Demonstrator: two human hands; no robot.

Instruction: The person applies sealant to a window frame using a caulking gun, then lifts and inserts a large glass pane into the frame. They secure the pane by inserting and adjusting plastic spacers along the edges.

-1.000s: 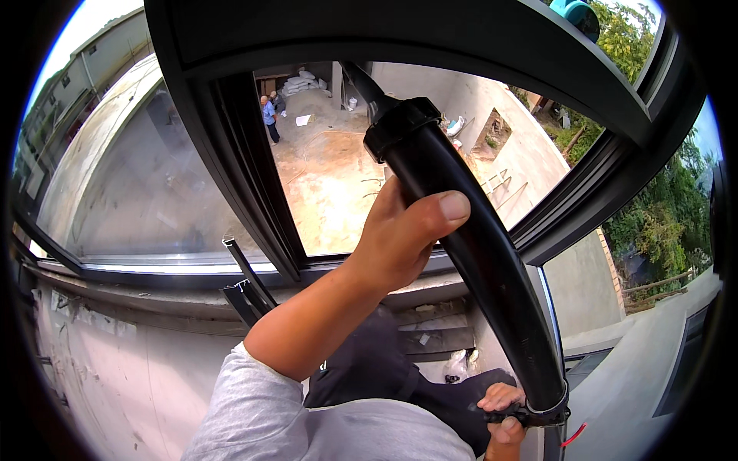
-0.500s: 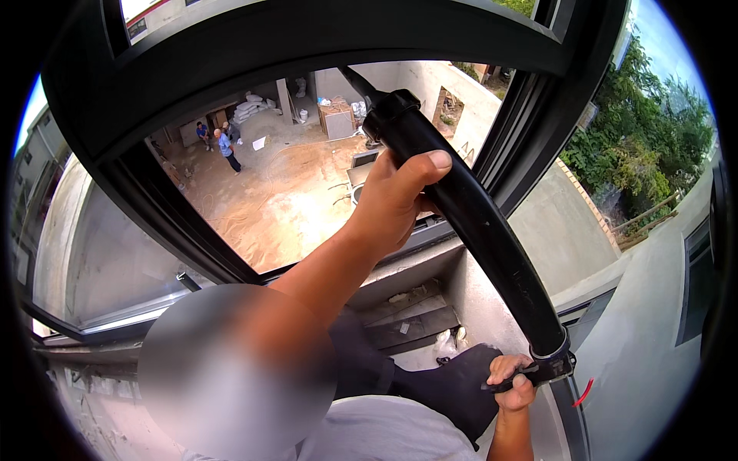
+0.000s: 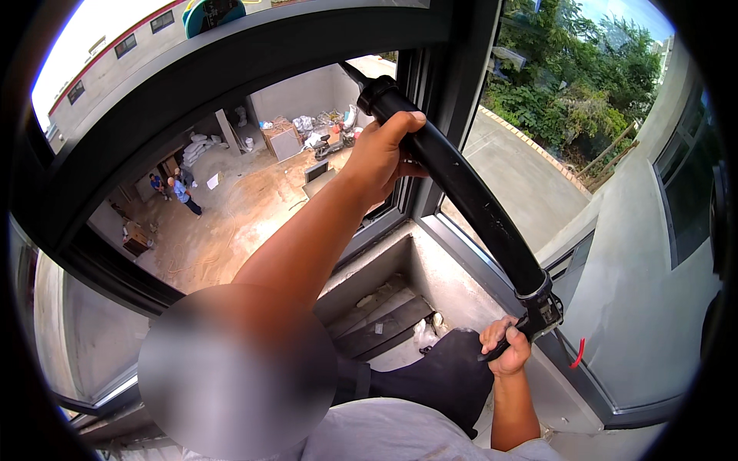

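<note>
Black caulking gun (image 3: pixel 461 184): long axis runs diagonally, nozzle end pointing up and to my left at the dark window frame (image 3: pixel 231 69), handle end down to my right; my left hand (image 3: pixel 380 150) grips the barrel near the nozzle end; my right hand (image 3: pixel 506 347) is clenched on the trigger handle, above the concrete sill (image 3: pixel 453 288)

A blurred oval patch (image 3: pixel 234 369) at seven o'clock masks the near left forearm, the left hand (image 3: pixel 382 154) covers part of the black tube (image 3: pixel 469 196), whose tip at twelve o'clock is indistinct, and the figures in the yard (image 3: pixel 178 192) are too small to resolve.
</note>
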